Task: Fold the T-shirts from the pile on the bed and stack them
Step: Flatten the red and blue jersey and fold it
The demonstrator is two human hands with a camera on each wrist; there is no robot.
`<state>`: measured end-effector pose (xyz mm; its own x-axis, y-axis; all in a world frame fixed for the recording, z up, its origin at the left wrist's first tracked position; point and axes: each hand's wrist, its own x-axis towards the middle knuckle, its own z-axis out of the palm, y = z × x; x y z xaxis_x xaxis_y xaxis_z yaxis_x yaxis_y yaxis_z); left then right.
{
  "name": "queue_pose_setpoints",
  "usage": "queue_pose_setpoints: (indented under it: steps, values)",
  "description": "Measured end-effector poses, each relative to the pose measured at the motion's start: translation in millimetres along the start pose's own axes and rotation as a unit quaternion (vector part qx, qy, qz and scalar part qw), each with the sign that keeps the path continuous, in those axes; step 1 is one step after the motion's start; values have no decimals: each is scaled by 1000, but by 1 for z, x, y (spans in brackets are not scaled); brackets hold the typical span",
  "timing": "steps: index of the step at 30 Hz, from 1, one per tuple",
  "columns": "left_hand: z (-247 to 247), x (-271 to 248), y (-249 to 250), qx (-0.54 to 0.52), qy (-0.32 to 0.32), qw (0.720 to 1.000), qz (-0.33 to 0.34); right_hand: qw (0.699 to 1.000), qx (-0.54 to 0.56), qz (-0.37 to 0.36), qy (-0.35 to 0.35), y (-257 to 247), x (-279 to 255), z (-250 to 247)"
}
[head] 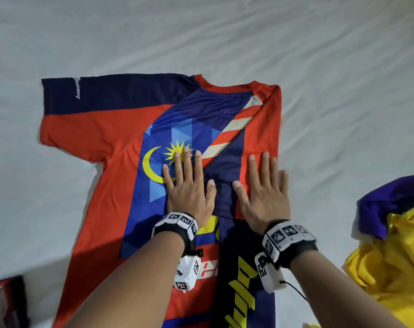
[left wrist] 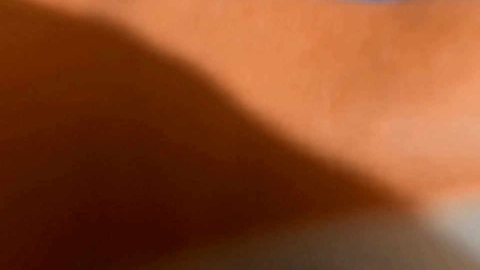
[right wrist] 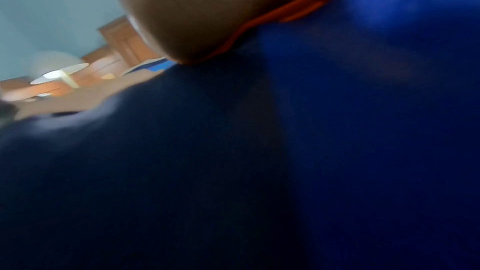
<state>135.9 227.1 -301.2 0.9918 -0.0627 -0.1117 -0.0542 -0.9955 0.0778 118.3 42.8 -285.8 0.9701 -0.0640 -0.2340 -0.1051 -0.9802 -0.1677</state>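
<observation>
Bed [head: 343, 55] carries the red-and-blue T-shirt [head: 102, 138], collar pointing away from the person, long axis running toward them. Its right side is already folded inward, the left sleeve not yet; unfolded yellow and purple shirts [head: 395, 252] wait beside the right grip. Left hand [head: 189, 195] and right hand [head: 265, 197] lie released, fingers straight, pressing the shirt's middle.
</observation>
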Motion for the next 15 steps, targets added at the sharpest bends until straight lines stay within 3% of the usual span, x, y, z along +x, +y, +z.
queue_pose_setpoints:
  steps: [4,7,10,12,15]
  values:
    - [-3,0,-1,-21,-1,1000,2,999,-1,42,-26,0,6,-11]
    - [-15,-2,-5,-98,-1,995,9,997,13,58,-40,-13,1,-27]
    - [-39,-12,-22,-179,46,983,-10,999,33,17,0,-38,2,-41]
    - [-53,-19,-45,-158,97,981,-59,998,45,-21,28,-64,11,-44]
    - [-65,-15,-88,-116,114,965,-205,995,61,-66,35,-109,35,-46]
